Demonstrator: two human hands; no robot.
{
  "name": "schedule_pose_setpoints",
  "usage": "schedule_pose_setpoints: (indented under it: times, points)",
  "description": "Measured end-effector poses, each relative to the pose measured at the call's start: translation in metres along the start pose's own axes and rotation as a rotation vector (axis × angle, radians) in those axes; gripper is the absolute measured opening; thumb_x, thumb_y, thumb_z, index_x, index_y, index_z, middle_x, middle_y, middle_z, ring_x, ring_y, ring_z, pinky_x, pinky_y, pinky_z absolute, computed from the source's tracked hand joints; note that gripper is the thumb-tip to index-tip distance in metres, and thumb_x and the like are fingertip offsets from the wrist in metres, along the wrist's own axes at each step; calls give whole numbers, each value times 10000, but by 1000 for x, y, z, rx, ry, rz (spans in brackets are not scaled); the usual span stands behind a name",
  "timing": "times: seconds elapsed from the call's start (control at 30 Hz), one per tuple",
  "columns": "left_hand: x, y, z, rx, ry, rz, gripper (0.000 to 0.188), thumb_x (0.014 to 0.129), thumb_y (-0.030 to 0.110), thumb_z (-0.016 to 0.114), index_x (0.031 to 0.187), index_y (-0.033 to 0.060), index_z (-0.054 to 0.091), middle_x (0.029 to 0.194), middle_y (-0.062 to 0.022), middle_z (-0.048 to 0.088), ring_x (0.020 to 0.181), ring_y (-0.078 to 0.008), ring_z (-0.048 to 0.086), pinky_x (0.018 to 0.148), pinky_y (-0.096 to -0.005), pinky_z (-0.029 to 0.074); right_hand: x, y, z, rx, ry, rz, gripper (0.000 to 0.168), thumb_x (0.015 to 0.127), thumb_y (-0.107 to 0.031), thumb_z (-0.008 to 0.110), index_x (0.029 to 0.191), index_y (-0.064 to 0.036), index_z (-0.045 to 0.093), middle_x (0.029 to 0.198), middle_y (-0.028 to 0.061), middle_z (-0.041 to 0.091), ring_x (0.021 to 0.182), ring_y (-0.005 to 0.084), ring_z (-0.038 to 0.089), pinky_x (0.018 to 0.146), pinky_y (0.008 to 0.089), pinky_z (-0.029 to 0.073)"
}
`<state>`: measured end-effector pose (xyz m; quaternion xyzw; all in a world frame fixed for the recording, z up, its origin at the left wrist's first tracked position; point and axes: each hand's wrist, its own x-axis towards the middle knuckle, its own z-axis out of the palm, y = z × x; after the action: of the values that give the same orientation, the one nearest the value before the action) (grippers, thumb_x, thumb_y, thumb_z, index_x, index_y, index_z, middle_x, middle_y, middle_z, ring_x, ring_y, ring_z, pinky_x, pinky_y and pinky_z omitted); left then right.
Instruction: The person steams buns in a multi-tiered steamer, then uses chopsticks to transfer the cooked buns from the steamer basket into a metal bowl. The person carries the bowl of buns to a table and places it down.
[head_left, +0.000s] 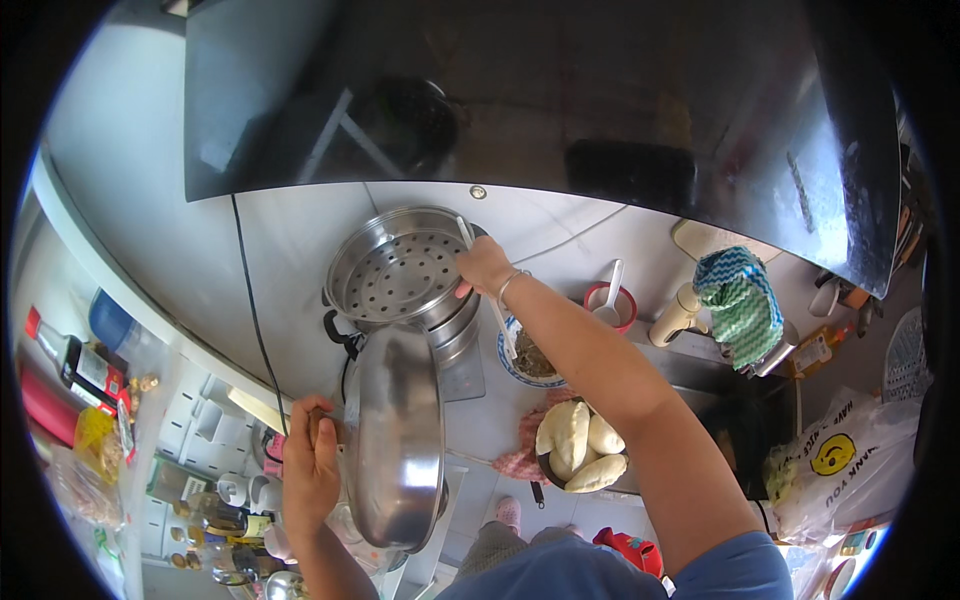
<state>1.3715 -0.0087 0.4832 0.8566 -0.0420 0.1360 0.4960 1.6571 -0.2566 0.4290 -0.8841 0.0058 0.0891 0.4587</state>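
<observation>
My left hand (311, 461) grips the brown handle of a stainless steel lid (397, 442), which is tipped up on its edge in front of the steamer. A stainless steel steamer (405, 270) with a perforated tray stands behind it, and no food shows on the holes. Over the steamer's right rim, my right hand (484, 266) holds a thin white utensil (466, 231); its exact kind is unclear. The utensil's lower end reaches toward a blue-and-white bowl (506, 367) with brownish contents, partly hidden by my forearm. Closer to me, a dark bowl holds several pale stuffed dough pieces (574, 435).
A black range hood (525, 97) overhangs the counter. To the right are a red-rimmed bowl (631, 296) with a white spoon, a beige bottle (675, 315), a chevron cloth (739, 300), a sink (735, 412) and a plastic bag (847, 465). A black cable (251, 300) hangs at left.
</observation>
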Motion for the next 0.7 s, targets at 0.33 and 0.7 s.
schedule_pose_setpoints:
  times: [0.33,0.7]
  points:
    - [-8,-14,-8,-59,30,-10,194,1077,211,441,1136,34,492,824,9,447,725,-83,392,679,-219,354,-6,8,3,200,42,90,262,876,-90,524,845,123,671,663,208,703,534,277,700,548,333,568]
    - [-12,-21,-13,1,74,-8,251,1085,269,425,1124,32,499,825,11,459,735,-75,385,671,-214,337,-6,9,1,158,62,70,257,868,-115,520,850,88,676,655,193,704,624,276,730,665,352,587]
